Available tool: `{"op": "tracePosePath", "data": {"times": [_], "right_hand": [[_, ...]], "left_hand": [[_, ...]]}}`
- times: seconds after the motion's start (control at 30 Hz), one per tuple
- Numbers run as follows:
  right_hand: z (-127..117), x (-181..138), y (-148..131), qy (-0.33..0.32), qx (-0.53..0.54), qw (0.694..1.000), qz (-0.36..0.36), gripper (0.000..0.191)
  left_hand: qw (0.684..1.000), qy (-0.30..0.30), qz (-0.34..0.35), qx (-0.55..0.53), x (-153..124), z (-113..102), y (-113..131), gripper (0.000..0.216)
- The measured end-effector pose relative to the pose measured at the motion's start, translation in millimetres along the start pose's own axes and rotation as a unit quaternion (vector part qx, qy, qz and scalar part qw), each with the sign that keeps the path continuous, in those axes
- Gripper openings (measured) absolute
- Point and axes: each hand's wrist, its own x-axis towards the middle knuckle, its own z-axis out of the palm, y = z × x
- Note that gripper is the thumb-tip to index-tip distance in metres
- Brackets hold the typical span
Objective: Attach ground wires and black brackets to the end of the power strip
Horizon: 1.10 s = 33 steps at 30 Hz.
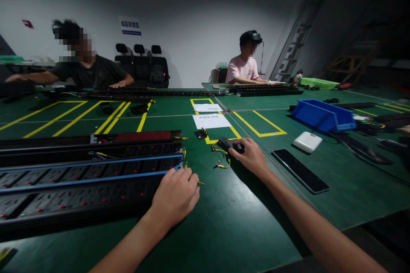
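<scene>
Long black power strips (83, 198) with rows of sockets and red dots lie side by side at the left; blue edging runs along one of them. My left hand (176, 196) is closed round the right end of the nearest strip, its fingertips hidden. Beside those fingers a thin yellow wire end (201, 183) sticks out. To the right, my right hand (251, 155) grips a small black plug-like block (226, 143) between thumb and fingers, low over the green table. Short yellow-green wires (224, 164) with metal terminals lie just below the block.
A small black part (201, 133) sits near paper labels (212, 121). Rightward are a black phone (300, 170), a white case (307, 142) and a blue bin (323, 115). Across the table (243, 217), two people work at further strips (265, 89). Cables lie at far right.
</scene>
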Motion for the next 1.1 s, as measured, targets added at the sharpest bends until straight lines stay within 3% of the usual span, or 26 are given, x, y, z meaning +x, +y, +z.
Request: {"op": "tracePosePath", "data": {"times": [0.13,0.6,1.1], "right_hand": [[0.2,1.8,2.5,0.003,0.012,1.000,-0.005,0.022],[-9.9,3.6,2.8,-0.013,-0.023,0.999,0.048,0.032],[-5.9,6.4,13.9,-0.006,-0.025,0.999,0.021,0.033]], "left_hand": [[1.000,-0.002,0.000,0.002,-0.5,-0.9,0.6,0.008],[1.000,-0.003,0.000,0.000,-0.2,0.3,0.5,0.008],[1.000,0.016,0.003,-0.002,-0.8,2.7,-0.5,0.007]]}}
